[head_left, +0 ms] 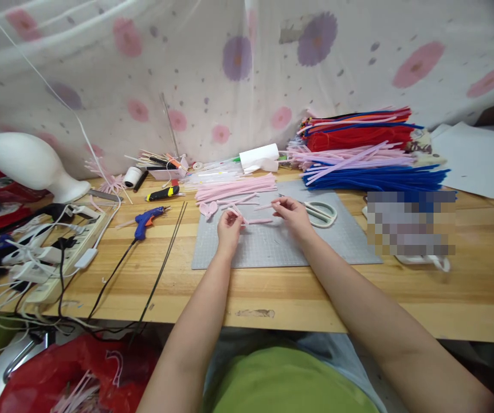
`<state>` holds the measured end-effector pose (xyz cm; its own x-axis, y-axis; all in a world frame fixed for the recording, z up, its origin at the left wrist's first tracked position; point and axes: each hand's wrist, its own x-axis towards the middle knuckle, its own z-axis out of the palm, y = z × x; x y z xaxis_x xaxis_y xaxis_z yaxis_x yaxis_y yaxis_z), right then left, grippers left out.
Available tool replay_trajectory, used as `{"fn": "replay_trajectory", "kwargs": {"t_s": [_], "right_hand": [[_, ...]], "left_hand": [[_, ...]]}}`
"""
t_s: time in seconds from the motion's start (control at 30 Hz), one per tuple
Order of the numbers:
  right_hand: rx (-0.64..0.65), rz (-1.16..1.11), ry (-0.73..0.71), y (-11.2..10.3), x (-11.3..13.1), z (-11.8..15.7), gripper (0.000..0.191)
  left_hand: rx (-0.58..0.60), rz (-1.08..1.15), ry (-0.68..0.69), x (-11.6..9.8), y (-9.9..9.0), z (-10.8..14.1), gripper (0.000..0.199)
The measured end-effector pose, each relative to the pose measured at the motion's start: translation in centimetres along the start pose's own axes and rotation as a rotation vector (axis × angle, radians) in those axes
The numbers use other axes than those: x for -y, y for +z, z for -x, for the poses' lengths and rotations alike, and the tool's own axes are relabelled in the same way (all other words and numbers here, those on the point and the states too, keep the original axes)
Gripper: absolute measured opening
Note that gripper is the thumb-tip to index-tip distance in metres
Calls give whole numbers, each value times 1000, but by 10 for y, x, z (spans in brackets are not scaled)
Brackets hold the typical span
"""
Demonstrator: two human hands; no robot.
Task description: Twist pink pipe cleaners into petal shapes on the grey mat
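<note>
Over the grey cutting mat point(268, 252), my left hand point(230, 225) pinches pink pipe cleaner pieces point(259, 221), one of which sticks out to the right. My right hand point(292, 213), a short way to the right, has its thumb and fingertips together on the end of a thin pink strand point(264, 207). Scissors with pale green handles point(323, 214) lie on the mat just beyond my right hand. A pink looped shape point(208, 210) rests at the mat's upper left, below a bundle of pink pipe cleaners point(236, 187).
Left of the mat are a blue glue gun point(144, 222), a yellow-black cutter point(162, 194), thin dark rods point(165, 258) and a power strip point(64, 264) with tangled cords. A white foam head point(26, 163) stands back left. Blue pipe cleaners point(371, 178) are piled back right.
</note>
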<state>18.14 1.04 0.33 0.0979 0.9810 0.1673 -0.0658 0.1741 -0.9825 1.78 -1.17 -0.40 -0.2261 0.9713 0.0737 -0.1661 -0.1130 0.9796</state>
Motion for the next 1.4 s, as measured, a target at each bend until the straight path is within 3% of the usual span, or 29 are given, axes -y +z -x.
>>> {"fn": "replay_trajectory", "kwargs": {"t_s": [0.07,0.17,0.47,0.67,1.07,1.17,1.4], "right_hand": [[48,-162,32,4,6,2,23],[68,-182,8,10,11,7,25],[101,174,-208,19,8,19,23],[18,401,-442,21,12,27,21],[-11,661,-819,16,23,32,20],[28,683,-831,17,24,33,18],[114,722,-704,19,22,35,22]], "left_hand": [[22,14,-30,-2,2,2,19],[22,24,-30,-4,4,4,17],[68,-63,15,1,3,4,17],[88,-267,175,3,6,7,11],[75,-303,177,-4,12,15,12],[75,-275,182,-1,12,14,12],[15,-198,157,-3,12,12,16]]}}
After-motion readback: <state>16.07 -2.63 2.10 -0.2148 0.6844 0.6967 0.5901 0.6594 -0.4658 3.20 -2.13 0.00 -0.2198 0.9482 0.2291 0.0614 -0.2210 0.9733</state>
